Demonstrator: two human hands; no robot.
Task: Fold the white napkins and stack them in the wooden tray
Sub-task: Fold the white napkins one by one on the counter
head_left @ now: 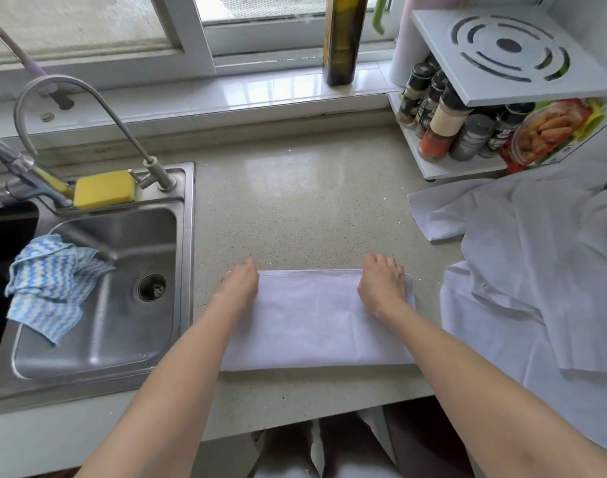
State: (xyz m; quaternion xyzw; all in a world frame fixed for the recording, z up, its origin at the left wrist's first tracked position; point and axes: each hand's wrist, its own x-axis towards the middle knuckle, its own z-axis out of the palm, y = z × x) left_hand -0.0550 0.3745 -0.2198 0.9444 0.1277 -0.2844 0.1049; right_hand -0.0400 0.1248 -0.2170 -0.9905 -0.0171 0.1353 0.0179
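Squaring the fold on the counter

Both my hands, left hand (239,283) and right hand (382,283), pinch the far corners of the folded napkin (316,322); I should align edges before creasing flat.

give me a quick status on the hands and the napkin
Both hands on the far corners of the folded napkin, left hand, right hand, fingers curled at its edge. Unfolded napkins heaped to the right. No wooden tray in view.
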